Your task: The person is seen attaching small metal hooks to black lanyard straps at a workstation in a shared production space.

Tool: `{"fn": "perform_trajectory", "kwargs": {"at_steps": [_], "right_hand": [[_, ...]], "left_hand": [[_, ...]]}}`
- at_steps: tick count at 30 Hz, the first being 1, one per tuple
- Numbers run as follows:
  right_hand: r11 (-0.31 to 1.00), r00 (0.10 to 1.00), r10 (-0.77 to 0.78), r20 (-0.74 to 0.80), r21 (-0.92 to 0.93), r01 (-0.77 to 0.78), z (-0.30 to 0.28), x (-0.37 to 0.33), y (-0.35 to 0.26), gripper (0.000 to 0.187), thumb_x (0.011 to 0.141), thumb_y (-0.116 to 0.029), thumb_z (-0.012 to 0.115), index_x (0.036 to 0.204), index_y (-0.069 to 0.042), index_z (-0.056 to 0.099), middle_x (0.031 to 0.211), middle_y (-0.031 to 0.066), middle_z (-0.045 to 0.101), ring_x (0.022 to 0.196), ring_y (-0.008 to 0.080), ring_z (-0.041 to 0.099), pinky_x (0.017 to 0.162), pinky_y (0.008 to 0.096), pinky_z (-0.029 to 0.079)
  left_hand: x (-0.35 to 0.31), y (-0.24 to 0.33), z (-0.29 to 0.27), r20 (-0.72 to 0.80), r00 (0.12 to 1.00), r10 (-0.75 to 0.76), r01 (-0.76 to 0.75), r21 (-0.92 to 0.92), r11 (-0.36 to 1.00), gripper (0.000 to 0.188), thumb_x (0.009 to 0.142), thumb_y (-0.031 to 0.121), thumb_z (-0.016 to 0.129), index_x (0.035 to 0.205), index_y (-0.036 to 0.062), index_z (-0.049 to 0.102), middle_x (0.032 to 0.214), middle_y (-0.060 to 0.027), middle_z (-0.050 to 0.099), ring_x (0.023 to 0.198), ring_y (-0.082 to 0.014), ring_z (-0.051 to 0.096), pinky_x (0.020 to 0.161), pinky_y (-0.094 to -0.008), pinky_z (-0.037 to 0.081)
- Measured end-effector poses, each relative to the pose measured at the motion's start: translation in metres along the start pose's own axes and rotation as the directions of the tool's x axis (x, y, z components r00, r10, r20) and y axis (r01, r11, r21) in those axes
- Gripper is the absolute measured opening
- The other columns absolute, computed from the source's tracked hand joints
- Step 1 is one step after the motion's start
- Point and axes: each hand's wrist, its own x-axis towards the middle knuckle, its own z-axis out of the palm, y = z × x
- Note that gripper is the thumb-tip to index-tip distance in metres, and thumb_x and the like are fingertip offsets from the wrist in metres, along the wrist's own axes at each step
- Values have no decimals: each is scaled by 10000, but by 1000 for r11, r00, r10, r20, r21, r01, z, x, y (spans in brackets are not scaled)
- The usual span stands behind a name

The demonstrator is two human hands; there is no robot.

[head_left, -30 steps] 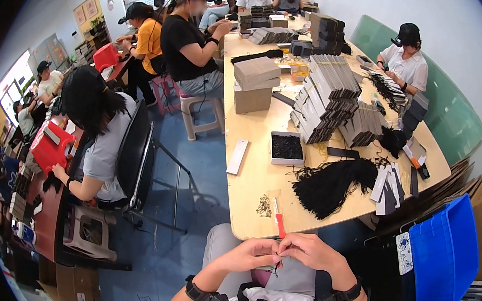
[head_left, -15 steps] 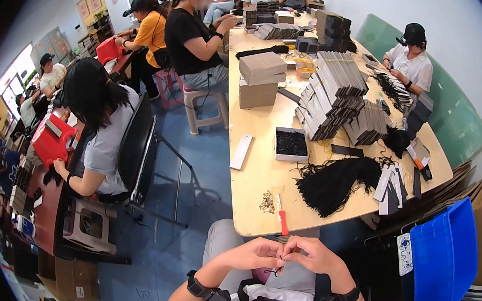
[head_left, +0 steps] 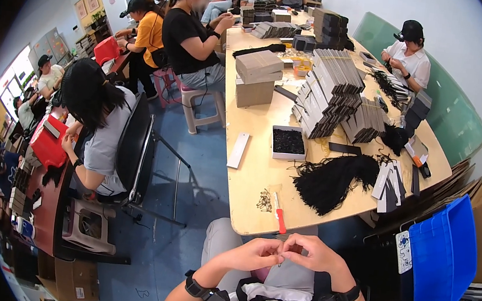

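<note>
Just past the table's near edge, above my lap, my left hand and my right hand meet fingertip to fingertip. Both are closed in a pinch on a thin black cord, of which only a tiny dark end shows under the fingers. Closest to them on the table lies a tool with a red handle, and beside it a small heap of bronze-coloured metal bits. A large bundle of black cords spreads out farther right, next to a white box of small black pieces.
Tall stacks of grey card strips and grey boxes stand on the light wooden table. White and black strips lie near its right edge. A blue bin is at my right. Several people work around.
The black cord's loop that hung below my fingers now barely shows. My hands stay together in nearly the same place. The person seated at left has raised their hands near the red bin.
</note>
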Motion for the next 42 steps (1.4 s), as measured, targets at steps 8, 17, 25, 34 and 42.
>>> {"fn": "perform_trajectory", "kwargs": {"at_steps": [8, 17, 25, 34, 42], "right_hand": [[975, 982, 112, -154, 208, -79, 6, -9, 19, 141, 913, -122, 616, 988, -18, 556, 802, 2, 570, 706, 64, 514, 634, 224, 439], [978, 947, 153, -282, 180, -105, 10, -7, 35, 147, 920, -129, 611, 992, -16, 552, 796, 1, 581, 689, 58, 519, 616, 214, 434], [982, 960, 97, -264, 180, -50, 24, -5, 33, 145, 924, -124, 608, 1000, -15, 548, 777, -9, 564, 680, 55, 493, 607, 223, 425], [969, 955, 151, -256, 231, -91, 21, -10, 24, 123, 924, -101, 600, 993, -16, 545, 780, 6, 592, 682, 50, 531, 605, 216, 436], [961, 956, 46, -291, 275, 37, 22, -5, 27, 127, 930, -94, 586, 1002, 3, 546, 866, 33, 572, 752, 70, 549, 635, 218, 467]], "left_hand": [[-4, 24, 16, -359, 918, 167, -46, 322, 946, 156, 909, 161, 641, 869, 17, 594, 633, 60, 492, 566, -17, 404, 503, -192, 330], [-7, 3, 3, -532, 826, 185, -168, 82, 982, 140, 918, 162, 635, 897, 24, 634, 634, 90, 475, 544, 3, 389, 475, -185, 277], [5, -10, 25, -649, 752, 116, -277, -152, 949, 246, 872, 61, 671, 1112, 7, 673, 734, 61, 589, 549, 3, 408, 475, -172, 281], [2, -8, 31, -601, 776, 190, -117, 159, 980, 168, 827, 109, 733, 961, 13, 698, 619, 128, 444, 548, 19, 301, 502, -169, 224], [5, -9, 30, -524, 844, 111, -202, -119, 972, 124, 848, 128, 692, 910, 46, 623, 652, 112, 450, 531, 17, 289, 484, -173, 204]]}}
